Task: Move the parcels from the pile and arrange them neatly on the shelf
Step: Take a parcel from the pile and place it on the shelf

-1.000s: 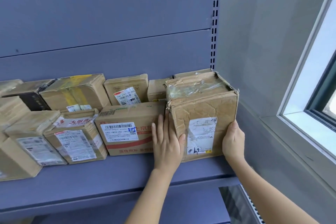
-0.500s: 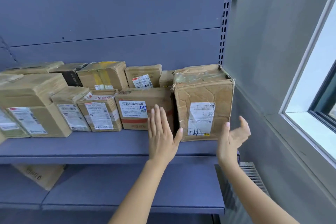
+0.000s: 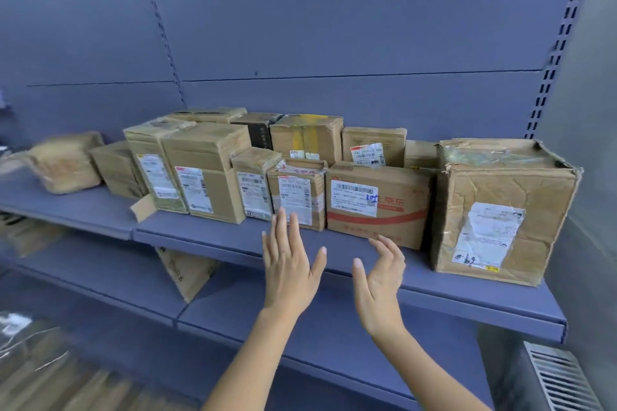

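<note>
A person's left hand (image 3: 290, 274) and right hand (image 3: 379, 280) are hovering open-fingered, holding nothing, before a blue metal shelf (image 3: 434, 297). Brown cardboard parcels (image 3: 377, 207) are already sitting there in rows. Whether more are waiting is not showing.

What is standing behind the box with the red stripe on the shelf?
Behind the red-striped box, two smaller parcels show: a labelled box and, right of it, a plain box. The red-striped box covers their lower parts, so I cannot tell what else stands there.

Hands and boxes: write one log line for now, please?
left hand: open, empty | right hand: open, empty | big box: on shelf, far right, untouched
</note>
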Action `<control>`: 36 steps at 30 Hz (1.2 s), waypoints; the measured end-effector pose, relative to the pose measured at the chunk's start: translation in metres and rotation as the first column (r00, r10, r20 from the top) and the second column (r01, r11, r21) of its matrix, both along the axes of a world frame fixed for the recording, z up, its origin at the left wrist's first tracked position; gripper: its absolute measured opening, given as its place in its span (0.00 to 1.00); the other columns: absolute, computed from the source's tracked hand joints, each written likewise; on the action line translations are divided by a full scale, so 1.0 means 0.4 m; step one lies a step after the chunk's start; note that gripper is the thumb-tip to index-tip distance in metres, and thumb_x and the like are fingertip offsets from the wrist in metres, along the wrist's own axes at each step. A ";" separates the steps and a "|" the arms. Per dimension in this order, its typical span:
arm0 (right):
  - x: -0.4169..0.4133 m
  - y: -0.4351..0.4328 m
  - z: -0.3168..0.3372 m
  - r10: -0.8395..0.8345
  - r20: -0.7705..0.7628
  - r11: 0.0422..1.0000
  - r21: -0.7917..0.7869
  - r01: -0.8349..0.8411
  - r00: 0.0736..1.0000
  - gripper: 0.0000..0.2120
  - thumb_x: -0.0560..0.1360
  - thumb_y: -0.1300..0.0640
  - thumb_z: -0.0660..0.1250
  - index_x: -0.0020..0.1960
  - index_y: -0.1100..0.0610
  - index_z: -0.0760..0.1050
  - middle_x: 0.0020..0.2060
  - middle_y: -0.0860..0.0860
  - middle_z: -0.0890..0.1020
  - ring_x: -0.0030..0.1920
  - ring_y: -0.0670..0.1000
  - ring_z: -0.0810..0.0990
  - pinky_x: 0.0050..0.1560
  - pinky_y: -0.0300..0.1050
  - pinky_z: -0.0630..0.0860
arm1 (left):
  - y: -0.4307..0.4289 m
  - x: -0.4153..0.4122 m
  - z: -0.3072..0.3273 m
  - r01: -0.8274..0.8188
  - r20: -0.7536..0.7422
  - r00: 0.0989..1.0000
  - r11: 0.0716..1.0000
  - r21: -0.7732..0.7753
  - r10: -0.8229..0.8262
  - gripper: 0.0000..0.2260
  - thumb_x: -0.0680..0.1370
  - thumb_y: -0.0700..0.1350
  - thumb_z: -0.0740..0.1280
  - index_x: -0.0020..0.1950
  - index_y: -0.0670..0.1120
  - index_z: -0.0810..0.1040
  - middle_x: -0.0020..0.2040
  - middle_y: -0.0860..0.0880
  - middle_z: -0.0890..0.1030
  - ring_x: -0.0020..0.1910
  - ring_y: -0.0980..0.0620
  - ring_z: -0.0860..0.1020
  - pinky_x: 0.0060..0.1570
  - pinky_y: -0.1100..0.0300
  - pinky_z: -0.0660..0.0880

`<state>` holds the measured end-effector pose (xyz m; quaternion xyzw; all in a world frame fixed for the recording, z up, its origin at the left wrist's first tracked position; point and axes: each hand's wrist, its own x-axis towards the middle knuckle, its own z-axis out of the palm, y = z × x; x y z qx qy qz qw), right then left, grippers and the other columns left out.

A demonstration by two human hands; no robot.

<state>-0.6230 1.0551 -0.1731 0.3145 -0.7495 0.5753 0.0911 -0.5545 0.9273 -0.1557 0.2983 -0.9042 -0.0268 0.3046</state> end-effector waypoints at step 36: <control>0.567 -1.260 0.065 0.560 -0.019 0.828 0.006 -0.560 0.828 0.25 0.76 0.48 0.56 0.68 0.61 0.65 0.69 0.54 0.63 0.71 0.52 0.61 0.71 0.50 0.58 | -1.013 0.771 0.051 -0.399 -0.015 0.912 0.898 0.186 0.409 0.36 0.77 0.63 0.46 0.79 0.44 0.44 0.79 0.49 0.46 0.78 0.51 0.45 0.75 0.55 0.44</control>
